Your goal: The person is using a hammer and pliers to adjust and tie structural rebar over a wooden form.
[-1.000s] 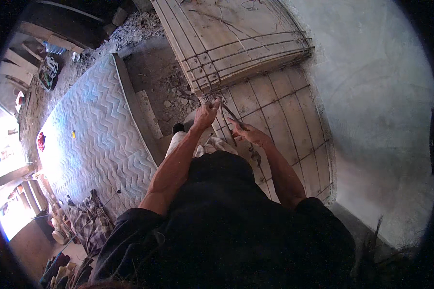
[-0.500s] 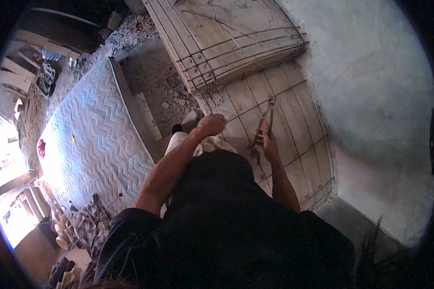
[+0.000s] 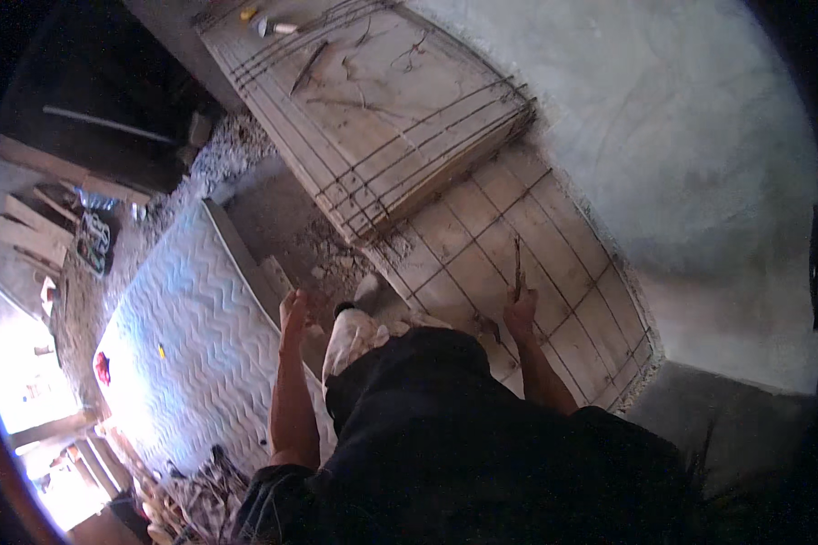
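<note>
A dark, slim hand tool (image 3: 518,263) was seen, brownish and worn, with its thin tip pointed away from the body. It was held over the right-hand half of the lower panel (image 3: 438,295), on which a rusty bar grid (image 3: 475,239) was laid; whether any bar was touched by it could not be told. The fingers of the right hand (image 3: 520,311) were clamped around the tool's near end. Those of the left hand (image 3: 293,309) appeared curled, but whether anything was gripped between them could not be told.

Compared with 0.5 s earlier, the left hand had been carried away from the panel's left edge, out toward the right edge of the mattress (image 3: 191,318). The tool, whose 2 legs had been seen spread, was now shown as 1 narrow profile. The whole view had also been swung, so that more of the raised platform (image 3: 336,136) was shown.

The lower panel was bounded at its far edge by the platform's front face, and at its right edge by the grey wall (image 3: 663,163). Beyond its left edge, rubble (image 3: 336,265) was scattered. Room was left between the tool's tip and the platform's front edge, and between the right hand and the wall. The 2 hands were held well apart, with the light trousers (image 3: 354,341) between them.
</note>
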The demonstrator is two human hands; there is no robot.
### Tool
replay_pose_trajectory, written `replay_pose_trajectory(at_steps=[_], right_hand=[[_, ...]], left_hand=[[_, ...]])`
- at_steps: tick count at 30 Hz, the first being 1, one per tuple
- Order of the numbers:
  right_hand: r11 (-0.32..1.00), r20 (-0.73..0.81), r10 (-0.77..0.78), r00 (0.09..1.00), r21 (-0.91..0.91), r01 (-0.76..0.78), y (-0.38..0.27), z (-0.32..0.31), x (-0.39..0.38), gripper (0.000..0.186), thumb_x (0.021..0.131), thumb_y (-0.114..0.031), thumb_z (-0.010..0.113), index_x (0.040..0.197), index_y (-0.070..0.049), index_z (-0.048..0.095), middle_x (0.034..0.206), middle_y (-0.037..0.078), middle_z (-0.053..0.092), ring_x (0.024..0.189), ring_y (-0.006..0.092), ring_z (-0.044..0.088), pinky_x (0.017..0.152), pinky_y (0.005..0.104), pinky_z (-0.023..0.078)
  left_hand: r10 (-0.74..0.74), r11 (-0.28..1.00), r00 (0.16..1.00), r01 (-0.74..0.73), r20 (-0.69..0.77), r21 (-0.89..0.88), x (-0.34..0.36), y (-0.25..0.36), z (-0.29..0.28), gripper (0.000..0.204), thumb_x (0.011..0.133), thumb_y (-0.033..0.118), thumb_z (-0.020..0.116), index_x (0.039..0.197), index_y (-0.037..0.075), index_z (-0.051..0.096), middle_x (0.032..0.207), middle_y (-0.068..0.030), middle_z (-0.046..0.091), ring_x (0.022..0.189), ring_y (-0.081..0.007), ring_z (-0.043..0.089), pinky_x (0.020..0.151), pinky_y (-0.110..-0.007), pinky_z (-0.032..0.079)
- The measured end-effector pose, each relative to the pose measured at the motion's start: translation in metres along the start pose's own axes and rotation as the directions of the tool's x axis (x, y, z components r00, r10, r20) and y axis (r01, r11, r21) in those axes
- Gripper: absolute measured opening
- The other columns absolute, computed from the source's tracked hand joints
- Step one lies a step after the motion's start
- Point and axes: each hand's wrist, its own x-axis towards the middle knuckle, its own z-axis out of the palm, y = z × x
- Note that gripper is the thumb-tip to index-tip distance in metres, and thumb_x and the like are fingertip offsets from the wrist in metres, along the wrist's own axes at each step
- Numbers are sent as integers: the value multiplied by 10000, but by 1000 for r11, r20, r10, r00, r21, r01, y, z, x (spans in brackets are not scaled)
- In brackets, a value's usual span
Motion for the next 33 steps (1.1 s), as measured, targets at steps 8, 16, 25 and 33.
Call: replay_pose_trajectory(at_steps=[8, 16, 25, 33], right_hand=[[988, -208, -2, 978, -152, -31, 22, 20, 2, 596, 817, -254, 526, 1299, 25, 312, 1035, 291, 438, 979, 413, 442, 871, 440, 353], [989, -146, -22, 989, -145, 1, 15, 31, 2, 652, 734, -253, 590, 1271, 9, 331, 993, 269, 442, 946, 406, 444, 841, 461, 361], [924, -125, 81, 989, -363, -121, 4, 27, 17, 707, 694, -404, 635, 1233, -16, 394, 1013, 279, 480, 990, 422, 451, 848, 481, 366], [943, -235, -321, 917, 8, 333, -168, -39, 215, 237, 825, -201, 562, 907, 21, 577, 776, 144, 608, 772, 276, 601, 690, 353, 464]], left_hand=[[494, 726, 814, -194, -304, 660, 73, 4, -61, 651, 790, 318, 561, 1266, -57, 323, 954, -173, 578, 856, -242, 588, 714, -374, 487], [571, 560, 817, -454, 74, 693, 104, -68, -87, 291, 743, 257, 581, 878, 1, 555, 873, -149, 560, 673, -259, 557, 605, -373, 462], [443, 839, 865, -493, 236, 229, 92, -224, -125, 325, 650, 255, 688, 887, 64, 573, 752, -45, 604, 656, -211, 579, 620, -373, 490], [287, 771, 907, -409, 307, 488, 45, -251, -144, 329, 814, 302, 542, 1062, 87, 512, 921, -39, 575, 852, -181, 562, 584, -346, 516]])
